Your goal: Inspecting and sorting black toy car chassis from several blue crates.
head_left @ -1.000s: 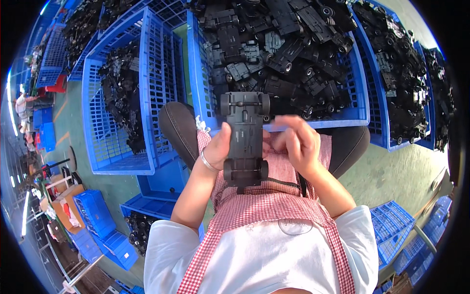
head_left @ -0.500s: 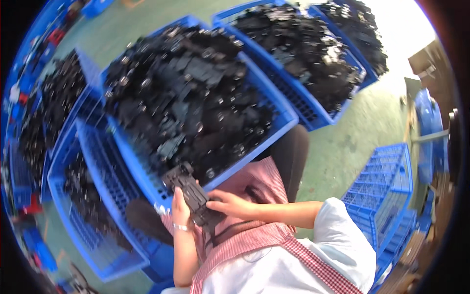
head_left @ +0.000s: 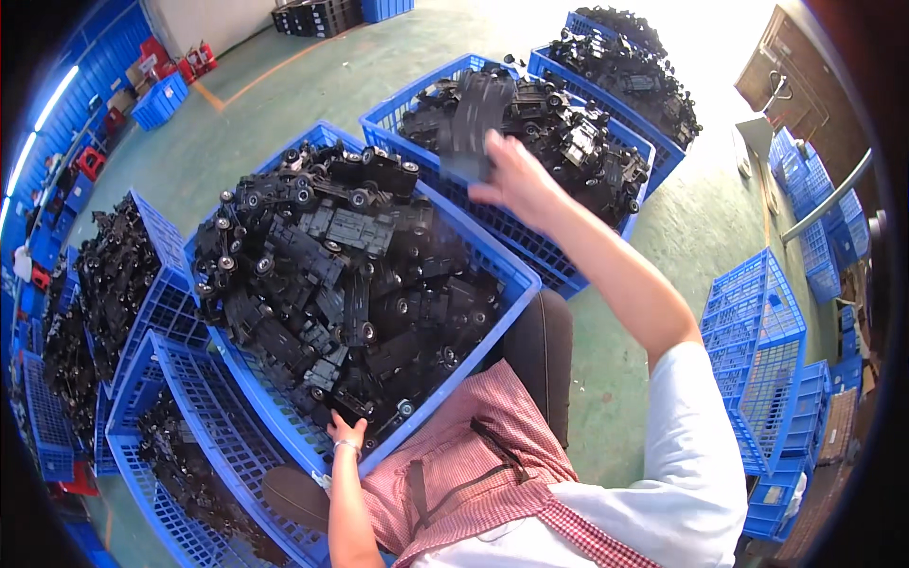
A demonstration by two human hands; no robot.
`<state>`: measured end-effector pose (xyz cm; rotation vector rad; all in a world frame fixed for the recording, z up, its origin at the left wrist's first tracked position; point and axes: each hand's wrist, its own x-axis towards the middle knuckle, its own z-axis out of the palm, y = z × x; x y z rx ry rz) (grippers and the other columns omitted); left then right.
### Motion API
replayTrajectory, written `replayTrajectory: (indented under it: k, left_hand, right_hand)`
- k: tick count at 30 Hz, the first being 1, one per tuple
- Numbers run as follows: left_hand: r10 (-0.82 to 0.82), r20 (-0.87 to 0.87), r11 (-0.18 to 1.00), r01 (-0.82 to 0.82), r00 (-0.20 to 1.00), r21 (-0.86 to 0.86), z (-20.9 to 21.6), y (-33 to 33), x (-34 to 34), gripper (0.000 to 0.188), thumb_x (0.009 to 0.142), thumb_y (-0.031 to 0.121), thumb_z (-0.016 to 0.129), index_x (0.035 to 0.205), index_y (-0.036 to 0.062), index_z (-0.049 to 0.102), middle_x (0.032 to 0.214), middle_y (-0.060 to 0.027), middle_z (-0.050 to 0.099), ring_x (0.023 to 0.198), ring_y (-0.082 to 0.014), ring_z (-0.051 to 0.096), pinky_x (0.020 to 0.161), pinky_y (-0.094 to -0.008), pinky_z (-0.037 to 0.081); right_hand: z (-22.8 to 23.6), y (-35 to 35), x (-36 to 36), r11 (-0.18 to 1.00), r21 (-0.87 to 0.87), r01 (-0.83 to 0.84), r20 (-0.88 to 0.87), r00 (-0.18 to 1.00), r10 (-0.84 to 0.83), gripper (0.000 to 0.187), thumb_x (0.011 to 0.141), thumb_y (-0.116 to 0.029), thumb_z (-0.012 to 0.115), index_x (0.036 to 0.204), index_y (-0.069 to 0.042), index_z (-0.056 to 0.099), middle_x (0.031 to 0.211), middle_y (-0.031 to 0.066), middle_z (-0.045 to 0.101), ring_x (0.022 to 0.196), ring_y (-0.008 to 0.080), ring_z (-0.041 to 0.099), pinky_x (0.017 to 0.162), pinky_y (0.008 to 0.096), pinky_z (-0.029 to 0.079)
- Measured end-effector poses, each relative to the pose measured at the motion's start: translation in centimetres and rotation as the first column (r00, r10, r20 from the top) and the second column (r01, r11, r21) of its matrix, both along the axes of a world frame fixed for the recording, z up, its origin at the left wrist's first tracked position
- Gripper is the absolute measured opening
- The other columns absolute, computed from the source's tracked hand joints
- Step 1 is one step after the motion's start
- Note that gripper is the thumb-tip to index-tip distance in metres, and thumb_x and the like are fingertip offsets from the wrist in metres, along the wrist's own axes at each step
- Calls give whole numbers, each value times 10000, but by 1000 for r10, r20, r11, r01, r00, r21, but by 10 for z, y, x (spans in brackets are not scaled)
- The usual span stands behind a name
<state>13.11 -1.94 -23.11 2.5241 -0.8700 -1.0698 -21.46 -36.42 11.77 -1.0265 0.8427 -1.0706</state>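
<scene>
My right hand (head_left: 523,182) reaches over the second crate, fingers and thumb spread. Just off its fingertips is a black toy car chassis (head_left: 478,114), smeared by motion and apparently loose from the hand. At the front corner of the nearest blue crate (head_left: 473,352), my left hand (head_left: 347,432) has thumb and fingers around the end of another dark chassis (head_left: 348,409); part of its grip is hidden. A heap of black toy car chassis (head_left: 327,270) with small silver-hubbed wheels fills this crate.
Behind it, the second blue crate (head_left: 431,175) and a third crate (head_left: 606,102) hold similar heaps. More blue crates (head_left: 194,398) stand on the left. Stacked blue crates (head_left: 753,350) are at the right. My knees are beside the nearest crate's front edge.
The chassis both hands held over my lap is gone from there. My right hand has swung out over the second crate; my left has dropped to the near crate's corner. The view has shifted.
</scene>
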Motion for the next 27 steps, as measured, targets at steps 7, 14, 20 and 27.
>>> replayTrajectory:
  k: [7, 14, 20, 27]
  left_hand:
    - [-102, 246, 936, 9, 964, 352, 35, -32, -13, 1029, 647, 355, 794, 1442, 358, 140, 1460, -292, -48, 1320, -438, 244, 1032, -431, 358]
    - [-8, 314, 949, -92, 949, 301, 12, -26, 10, 658, 834, 147, 601, 1401, 270, 290, 1383, -277, 182, 1120, -385, 508, 876, -417, 490]
    - [245, 345, 970, -227, 906, -91, 38, -29, -5, 379, 779, -68, 483, 1128, 79, 474, 1130, -249, 490, 1003, -393, 561, 836, -422, 473]
    - [233, -66, 647, -205, 970, -734, 130, 13, -32, 635, 707, -128, 452, 1313, 45, 379, 1308, -167, 443, 1232, -279, 416, 1039, -351, 304]
  right_hand:
    - [-59, 86, 55, 944, 4, -330, -327, 892, 313, 617, 901, -214, 548, 1395, -23, 231, 1030, 84, 521, 843, 170, 574, 628, 307, 549]
    - [-150, 195, 41, 884, 326, -336, -251, 870, 423, 412, 935, -190, 475, 1297, -5, 404, 973, 118, 633, 848, 193, 634, 678, 291, 530]
    - [-161, 200, 32, 934, 243, -261, -353, 874, 335, 299, 924, -159, 471, 1172, 1, 516, 878, 94, 646, 779, 159, 635, 669, 272, 519]
    - [-166, 246, 87, 829, 27, -558, -488, 717, 498, 377, 894, -183, 537, 1217, 8, 493, 974, 127, 626, 894, 212, 615, 813, 332, 496]
